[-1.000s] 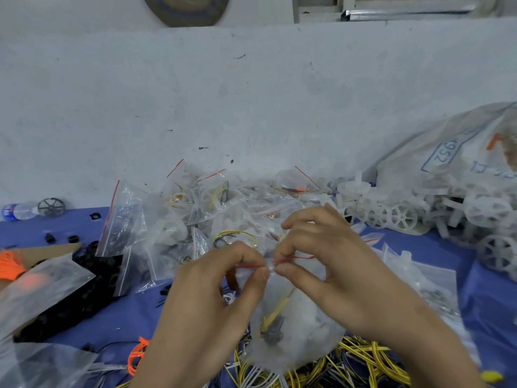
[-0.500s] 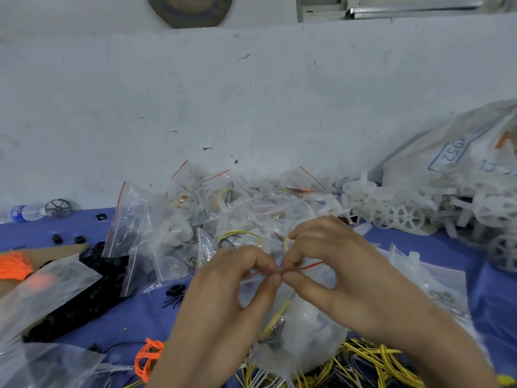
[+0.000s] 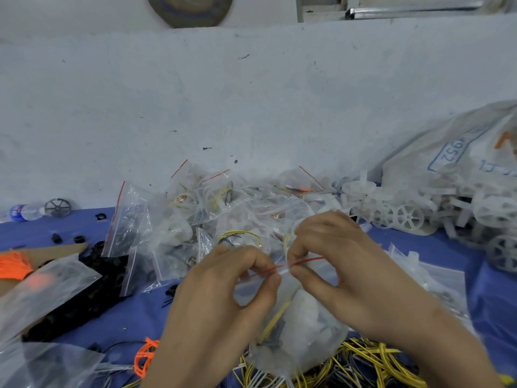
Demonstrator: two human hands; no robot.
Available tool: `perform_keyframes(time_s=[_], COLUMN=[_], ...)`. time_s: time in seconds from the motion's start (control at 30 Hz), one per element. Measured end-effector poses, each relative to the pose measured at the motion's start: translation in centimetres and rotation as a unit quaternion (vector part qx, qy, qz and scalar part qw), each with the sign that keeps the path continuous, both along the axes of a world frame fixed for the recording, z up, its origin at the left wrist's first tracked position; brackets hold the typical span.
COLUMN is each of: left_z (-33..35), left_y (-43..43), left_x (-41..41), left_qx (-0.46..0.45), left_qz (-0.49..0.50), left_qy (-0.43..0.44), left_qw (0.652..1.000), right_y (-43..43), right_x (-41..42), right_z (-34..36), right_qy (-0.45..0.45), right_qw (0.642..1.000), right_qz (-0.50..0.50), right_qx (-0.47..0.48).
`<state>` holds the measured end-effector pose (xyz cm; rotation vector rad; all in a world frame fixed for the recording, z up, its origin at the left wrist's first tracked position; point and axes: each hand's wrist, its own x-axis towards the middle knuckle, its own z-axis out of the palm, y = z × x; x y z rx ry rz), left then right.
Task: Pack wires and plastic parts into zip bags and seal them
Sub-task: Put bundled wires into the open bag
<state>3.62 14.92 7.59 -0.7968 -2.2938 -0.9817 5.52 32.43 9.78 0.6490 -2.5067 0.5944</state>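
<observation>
Fingers (image 3: 268, 287) pinch zip bag (image 3: 307, 317) along red edge (image 3: 306, 260).

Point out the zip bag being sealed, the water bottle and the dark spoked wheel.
zip bag (image 3: 307, 326): head view, bulging lower body.
water bottle (image 3: 28, 212): head view, clear body.
dark spoked wheel (image 3: 57, 207): head view, hub.

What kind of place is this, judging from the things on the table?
Probably a small packing workshop: a heap of filled zip bags, loose white plastic wheels and yellow wires lie on a blue-covered table.
</observation>
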Motion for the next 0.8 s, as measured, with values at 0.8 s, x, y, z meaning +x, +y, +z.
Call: perform_keyframes(time_s=[0.8], left_z=[-0.2], left_y=[-0.9], left_x=[0.0], left_qx=[-0.056], left_qz=[-0.018], left_qy=[-0.028], left_qw=[0.998], right_y=[-0.9], right_x=[0.0], right_z=[-0.6], right_qy=[-0.048], right_qw=[0.998], right_qz=[-0.005], right_qx=[0.044])
